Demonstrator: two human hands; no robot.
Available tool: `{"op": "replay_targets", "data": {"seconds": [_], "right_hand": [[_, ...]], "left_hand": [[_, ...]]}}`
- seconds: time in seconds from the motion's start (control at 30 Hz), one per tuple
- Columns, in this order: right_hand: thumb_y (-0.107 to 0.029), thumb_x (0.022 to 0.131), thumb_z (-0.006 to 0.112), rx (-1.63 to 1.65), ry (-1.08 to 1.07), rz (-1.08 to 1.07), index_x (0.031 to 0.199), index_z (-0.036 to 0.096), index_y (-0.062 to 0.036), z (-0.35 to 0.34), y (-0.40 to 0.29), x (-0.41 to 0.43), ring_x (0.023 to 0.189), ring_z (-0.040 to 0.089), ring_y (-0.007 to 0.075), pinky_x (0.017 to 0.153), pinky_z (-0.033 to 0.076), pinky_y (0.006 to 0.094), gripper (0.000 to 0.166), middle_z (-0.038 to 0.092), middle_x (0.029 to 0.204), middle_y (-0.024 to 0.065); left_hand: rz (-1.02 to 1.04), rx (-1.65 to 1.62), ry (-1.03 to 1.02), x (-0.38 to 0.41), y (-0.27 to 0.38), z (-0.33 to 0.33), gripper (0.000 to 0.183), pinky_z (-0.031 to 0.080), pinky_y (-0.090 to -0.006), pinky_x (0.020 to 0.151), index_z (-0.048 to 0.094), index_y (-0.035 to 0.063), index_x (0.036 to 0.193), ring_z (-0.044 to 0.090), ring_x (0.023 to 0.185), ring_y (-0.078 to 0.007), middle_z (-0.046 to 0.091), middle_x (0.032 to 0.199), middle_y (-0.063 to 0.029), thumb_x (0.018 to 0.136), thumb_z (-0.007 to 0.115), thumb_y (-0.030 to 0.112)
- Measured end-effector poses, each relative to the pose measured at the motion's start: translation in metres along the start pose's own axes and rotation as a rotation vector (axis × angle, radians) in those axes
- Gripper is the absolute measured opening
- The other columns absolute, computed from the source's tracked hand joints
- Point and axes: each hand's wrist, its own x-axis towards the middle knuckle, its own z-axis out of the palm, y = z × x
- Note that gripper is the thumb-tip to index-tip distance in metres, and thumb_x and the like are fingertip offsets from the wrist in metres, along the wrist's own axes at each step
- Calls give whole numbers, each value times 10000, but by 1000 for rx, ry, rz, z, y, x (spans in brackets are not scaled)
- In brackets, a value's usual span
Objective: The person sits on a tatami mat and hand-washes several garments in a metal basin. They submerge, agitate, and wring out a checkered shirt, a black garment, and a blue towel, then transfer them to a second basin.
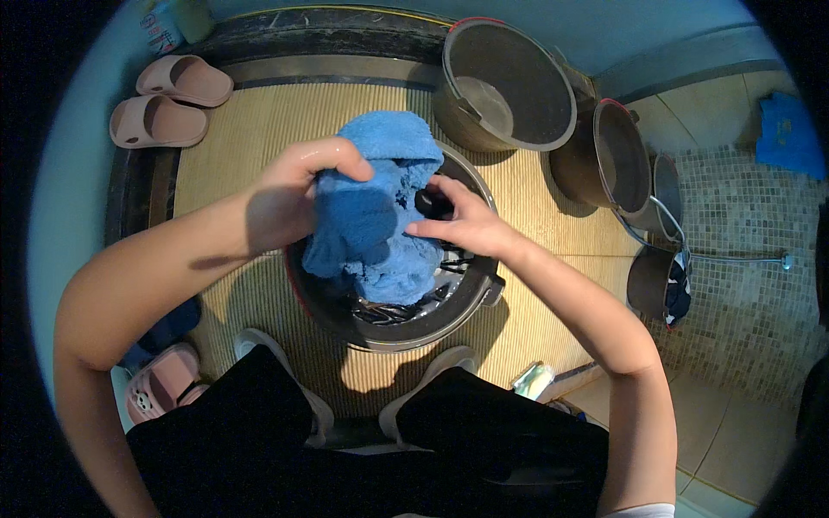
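A wet-looking blue terry cloth (pixel 405 259) hangs bunched over a dark round bucket (pixel 382 337) that stands before me. My left hand (pixel 304 181) grips the cloth from its left side, thumb pressed on the front and the other fingers hidden behind it. At the cloth's right edge is my right hand (pixel 469 223), its thumb and fingers spread, the thumb tip touching the fabric. A dark gap shows between them. Below the cloth, the bucket's inside shines with reflections, and its contents are hard to make out.
A large dark bucket (pixel 505 90) and a smaller one (pixel 599 162) stand at upper right. Another container holds dark fabric (pixel 678 291); a shower hose (pixel 738 258) lies nearby. Pink slippers (pixel 158 120) sit upper left. Ribbed matting (pixel 544 272) covers the floor.
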Motion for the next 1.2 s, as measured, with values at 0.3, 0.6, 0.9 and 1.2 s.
{"op": "replay_targets", "data": {"seconds": [0.3,0.6,0.9,1.2], "right_hand": [[-377,896,489,1021,114,227,1154,560,-25,-15,-30,-12,1099,527,231,1008,346,397,441,591,1166,107],[-498,905,348,1493,-112,100,1076,582,69,-49,-49,-49,961,614,321,927,445,422,637,635,1038,206],[-144,765,502,1266,-212,49,1157,531,52,-36,-97,-44,1019,584,290,969,407,391,439,602,1106,175],[-41,696,734,372,172,-64,1199,448,-82,-14,-37,-10,1061,490,161,920,413,301,580,509,1122,54]], "left_hand": [[74,-31,148,6,-9,-13,475,414,-363,915,555,16,1115,571,941,-214,607,1028,-123,859,480,409],[-277,387,160,5,-50,-34,646,380,-391,966,387,-22,1293,520,1066,-282,500,1167,-206,899,351,489],[772,1214,-32,20,-22,19,725,519,-313,693,338,-26,1299,594,940,-261,570,1027,-195,746,680,294],[429,843,95,40,-7,-19,374,511,-296,722,572,-15,1060,632,796,-165,646,887,-89,796,650,238]]}}
